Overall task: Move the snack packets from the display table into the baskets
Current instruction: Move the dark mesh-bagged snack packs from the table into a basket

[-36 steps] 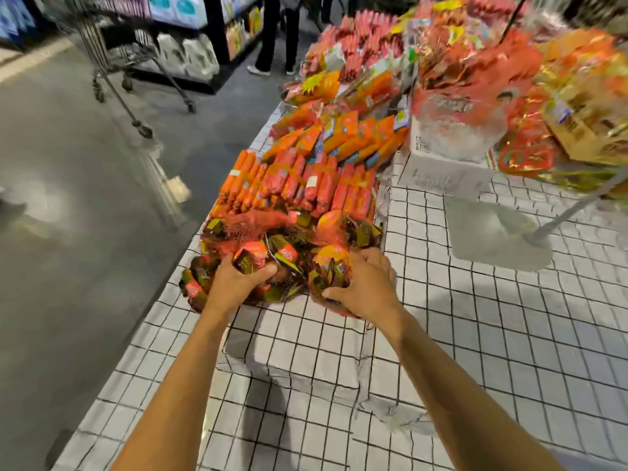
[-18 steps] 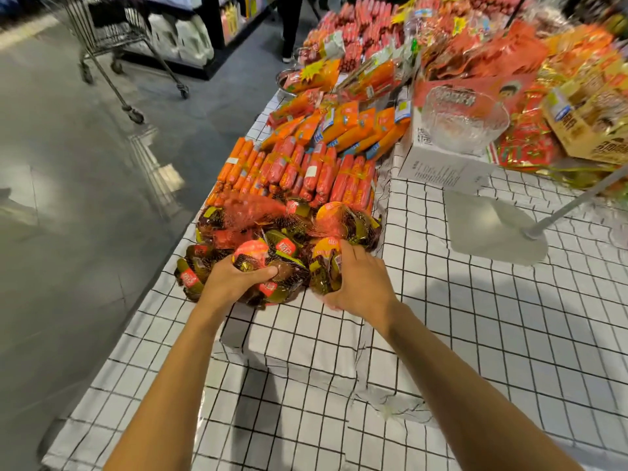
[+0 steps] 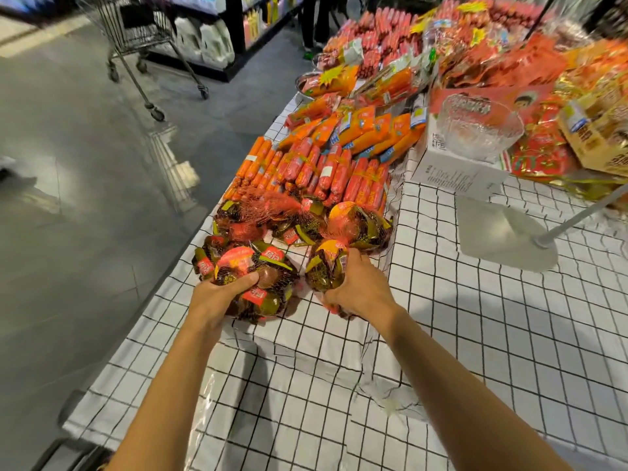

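As left hand (image 3: 217,299) and right hand (image 3: 362,294) each clutch a red-mesh bag of snack packets (image 3: 253,266), lift pending.
Near checked table (image 3: 475,334) left edge: raise straight up; mesh may snag neighbouring bags (image 3: 356,224).

bright overhead light | floor (image 3: 85,198) glare | soft shadows | blurred, bowed edges

Upper left: wire shopping trolley (image 3: 136,28) on castors, standing on glossy grey floor (image 3: 85,205). Behind it, dark shelf unit (image 3: 235,25), white jugs (image 3: 214,42) on bottom level. Top centre: person's legs (image 3: 314,18), dark trousers, in aisle. Right of centre: clear cut-glass bowl (image 3: 481,129) upright on white carton (image 3: 452,169). Below that: flat grey stand base (image 3: 499,232) on black-and-white checked cloth (image 3: 509,334), white pole (image 3: 584,215) slanting to right edge.
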